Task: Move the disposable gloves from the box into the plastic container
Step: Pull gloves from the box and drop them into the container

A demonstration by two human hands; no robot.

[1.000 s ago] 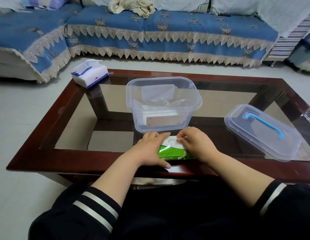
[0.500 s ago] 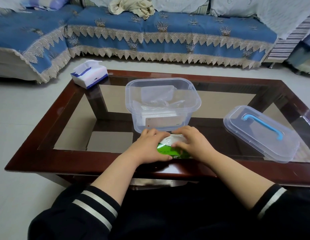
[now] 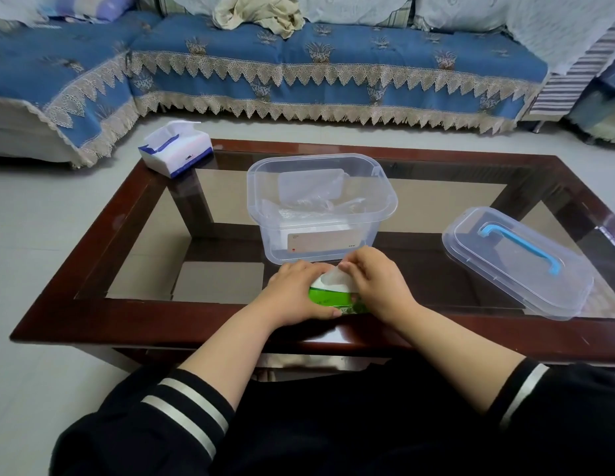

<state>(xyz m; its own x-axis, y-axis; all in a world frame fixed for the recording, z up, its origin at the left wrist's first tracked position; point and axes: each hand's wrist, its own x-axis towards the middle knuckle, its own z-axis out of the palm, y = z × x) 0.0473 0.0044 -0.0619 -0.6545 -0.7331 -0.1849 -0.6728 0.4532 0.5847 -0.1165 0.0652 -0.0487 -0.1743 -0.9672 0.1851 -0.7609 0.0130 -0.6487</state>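
Sitting at the near edge of the table (image 3: 93, 255), the green box (image 3: 328, 298) is pretty much sandwiched between both hands. The left hand (image 3: 295, 292) wraps round its left end, fingers curled over the top and thumb along the near side, holding it down. The right hand (image 3: 376, 286) is at the right end, fingertips pinching a glove (image 3: 335, 279), a thin whitish sheet poking up out of the top opening. Only a small bit of it is out; the rest of the box's contents can't be seen.

Just behind the hands, almost touching them, is the clear container (image 3: 321, 207), open on top. It already has some crinkly clear plastic lying in it, plus a flat white pack with a beige label against the near wall. Can't tell from here whether that crinkly stuff is gloves or just wrapping.

The lid (image 3: 515, 262), clear with a blue handle, lies off to the right on the glass, well apart from the container, its near right corner at the table's edge.

Far left corner of the table has a white and blue tissue pack (image 3: 177, 149), torn open on top. Behind the table there's a sofa (image 3: 299, 63) with a blue cover and lace trim, and a beige cloth (image 3: 258, 12) bunched on it. Both sleeves are dark with pale stripes.
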